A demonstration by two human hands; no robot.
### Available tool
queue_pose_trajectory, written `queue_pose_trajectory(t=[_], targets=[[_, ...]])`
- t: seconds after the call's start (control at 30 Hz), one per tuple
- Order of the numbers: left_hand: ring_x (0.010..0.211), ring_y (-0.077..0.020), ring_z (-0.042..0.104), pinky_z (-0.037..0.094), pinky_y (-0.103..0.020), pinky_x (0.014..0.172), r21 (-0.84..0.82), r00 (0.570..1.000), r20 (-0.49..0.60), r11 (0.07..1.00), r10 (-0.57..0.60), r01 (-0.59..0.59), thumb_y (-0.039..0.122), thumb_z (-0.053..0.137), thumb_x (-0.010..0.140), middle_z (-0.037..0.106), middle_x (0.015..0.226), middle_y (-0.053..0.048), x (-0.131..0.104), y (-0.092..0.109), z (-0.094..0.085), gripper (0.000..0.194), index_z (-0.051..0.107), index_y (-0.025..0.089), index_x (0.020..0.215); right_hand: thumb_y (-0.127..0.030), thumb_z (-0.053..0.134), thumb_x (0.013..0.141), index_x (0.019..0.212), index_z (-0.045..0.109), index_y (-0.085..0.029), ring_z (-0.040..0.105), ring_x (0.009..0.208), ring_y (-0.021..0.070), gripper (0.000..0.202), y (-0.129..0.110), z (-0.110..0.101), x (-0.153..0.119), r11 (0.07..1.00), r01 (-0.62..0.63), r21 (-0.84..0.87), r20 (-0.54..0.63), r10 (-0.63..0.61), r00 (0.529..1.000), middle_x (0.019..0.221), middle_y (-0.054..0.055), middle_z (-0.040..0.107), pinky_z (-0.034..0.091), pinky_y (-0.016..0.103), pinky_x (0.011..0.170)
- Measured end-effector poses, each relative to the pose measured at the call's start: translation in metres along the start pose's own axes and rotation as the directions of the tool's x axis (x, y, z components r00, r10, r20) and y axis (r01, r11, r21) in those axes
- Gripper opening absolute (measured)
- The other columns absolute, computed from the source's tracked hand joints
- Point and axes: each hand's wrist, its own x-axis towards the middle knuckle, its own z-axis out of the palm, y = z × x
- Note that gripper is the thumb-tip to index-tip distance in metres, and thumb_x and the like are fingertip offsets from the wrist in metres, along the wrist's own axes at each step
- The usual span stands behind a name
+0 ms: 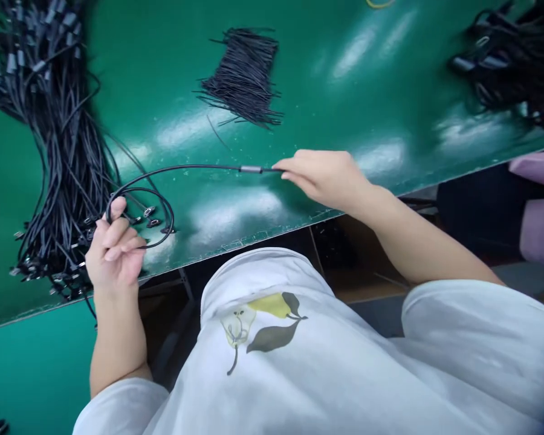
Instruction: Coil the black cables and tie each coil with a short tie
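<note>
A black cable stretches between my two hands above the green table. My left hand is closed on a loop of it at the left, beside a large bundle of black cables. Toward the middle, my right hand pinches the cable just past a grey cylindrical piece on it. Whatever end of the cable lies inside my right fingers is hidden. Several small metal-tipped plugs lie on the table by my left hand.
A stack of short black ties lies on the green table, with one loose tie near it. At the far right sits a pile of black cables. Part of a yellow ring shows at the top. Pink cloth is at the right edge.
</note>
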Motion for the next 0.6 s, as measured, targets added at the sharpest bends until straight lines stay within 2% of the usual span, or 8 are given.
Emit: queue_pose_trajectory(t=[0.07,0.1,0.17,0.23,0.3,0.43,0.53,0.6], targets=[[0.042,-0.0021,0.049,0.049,-0.011,0.049,0.151,1.000,-0.001,0.989,0.000,0.000,0.027,0.070,0.081,0.060,0.060,0.007,0.006,-0.010,0.010,0.028,0.069,0.017,0.107,-0.034,0.035,0.100,0.108,0.069,-0.018,0.059,0.075,0.0174,0.039,-0.017,-0.006,-0.008,0.993,0.109,-0.039,0.109,-0.104,0.989,0.088,0.008,0.069,0.029,0.029,0.059],[0.053,-0.0058,0.059,0.052,-0.014,0.051,0.230,1.000,0.015,0.973,-0.006,0.003,0.029,0.070,0.080,0.068,0.072,0.003,0.008,-0.017,0.017,0.029,0.069,0.018,0.108,-0.032,0.036,0.100,0.102,0.070,-0.019,0.056,0.070,0.0159,0.037,-0.028,-0.009,-0.011,0.981,0.196,-0.002,0.180,-0.193,0.965,0.084,0.006,0.068,0.027,0.028,0.057],[0.077,-0.0149,0.070,0.055,-0.020,0.055,0.348,0.997,0.073,0.937,-0.009,-0.017,0.036,0.069,0.081,0.074,0.099,-0.005,0.009,-0.035,0.030,0.035,0.068,0.021,0.113,-0.030,0.037,0.099,0.093,0.068,-0.020,0.054,0.067,0.0137,0.034,-0.051,-0.013,-0.013,0.920,0.361,0.152,0.275,-0.390,0.879,0.081,0.004,0.067,0.026,0.027,0.057],[0.087,-0.0188,0.071,0.057,-0.024,0.061,0.420,0.990,0.138,0.906,-0.004,-0.055,0.041,0.065,0.085,0.073,0.107,-0.008,0.008,-0.051,0.042,0.036,0.067,0.020,0.114,-0.029,0.036,0.100,0.091,0.067,-0.020,0.055,0.070,0.0131,0.033,-0.069,-0.017,-0.008,0.839,0.450,0.306,0.275,-0.531,0.802,0.083,0.003,0.068,0.028,0.026,0.058],[0.086,-0.0192,0.071,0.057,-0.027,0.069,0.472,0.982,0.189,0.877,-0.001,-0.090,0.044,0.061,0.089,0.074,0.100,-0.009,0.003,-0.063,0.050,0.033,0.068,0.018,0.108,-0.030,0.036,0.100,0.092,0.066,-0.019,0.056,0.075,0.0130,0.032,-0.077,-0.020,0.003,0.787,0.463,0.408,0.209,-0.575,0.791,0.087,0.003,0.068,0.031,0.025,0.061],[0.065,-0.0148,0.064,0.056,-0.029,0.068,0.472,0.945,0.317,0.878,-0.081,-0.084,0.046,0.064,0.088,0.068,0.073,-0.004,-0.009,-0.066,0.059,0.031,0.069,0.017,0.098,-0.030,0.036,0.101,0.087,0.064,-0.016,0.058,0.079,0.0117,0.034,-0.066,-0.017,0.035,0.748,0.350,0.563,0.014,-0.433,0.901,0.085,0.001,0.066,0.037,0.024,0.071],[0.043,-0.0071,0.045,0.048,-0.023,0.051,0.306,0.911,0.384,0.952,-0.149,0.027,0.045,0.063,0.089,0.051,0.055,0.004,-0.012,-0.058,0.065,0.030,0.068,0.016,0.091,-0.044,0.048,0.096,0.088,0.061,-0.015,0.056,0.082,0.0123,0.033,-0.055,0.003,0.050,0.672,0.215,0.709,-0.147,-0.157,0.977,0.086,0.002,0.063,0.041,0.026,0.076],[0.038,-0.0035,0.034,0.038,-0.018,0.043,0.169,0.927,0.342,0.980,-0.154,0.100,0.045,0.066,0.087,0.043,0.053,0.007,-0.011,-0.055,0.068,0.030,0.067,0.015,0.087,-0.053,0.056,0.090,0.092,0.058,-0.015,0.055,0.085,0.0133,0.038,-0.057,0.022,0.050,0.533,0.127,0.837,-0.165,0.024,0.986,0.089,0.003,0.061,0.043,0.027,0.078]])
